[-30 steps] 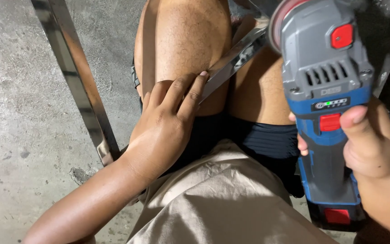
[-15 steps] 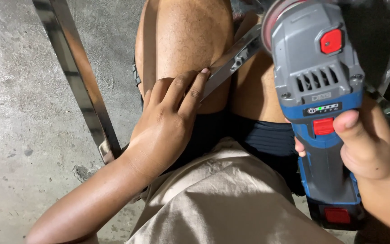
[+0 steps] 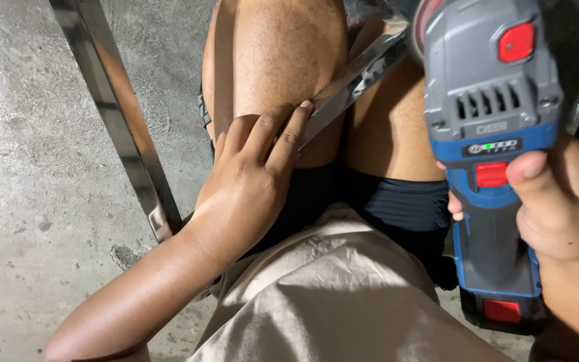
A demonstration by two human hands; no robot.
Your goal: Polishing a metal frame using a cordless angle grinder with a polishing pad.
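The right hand [image 3: 557, 208] is wrapped around the handle of a cordless angle grinder [image 3: 494, 147], thumb lying across the top just beside a red switch and the other fingers curled under the blue body, so the grip is closed on the tool. The grinder stands at the right of the scene, its grey head with a red button at the far end and its battery pack with a red catch at the near end. The head reaches the far end of a flat steel strip [image 3: 353, 80], though the disc itself is mostly out of frame, so I cannot tell whether it touches the metal.

The left hand [image 3: 252, 181] lies flat on the person's bare left knee, fingers stretched out and close together, with the fingertips [image 3: 301, 114] pressing on the near end of the steel strip. The strip runs diagonally from those fingertips up and to the right, between the two knees.

At the left, a longer steel angle bar [image 3: 122, 121] lies on the concrete floor [image 3: 28, 167], well apart from the grinder. Dark shorts and a beige shirt fill the near middle
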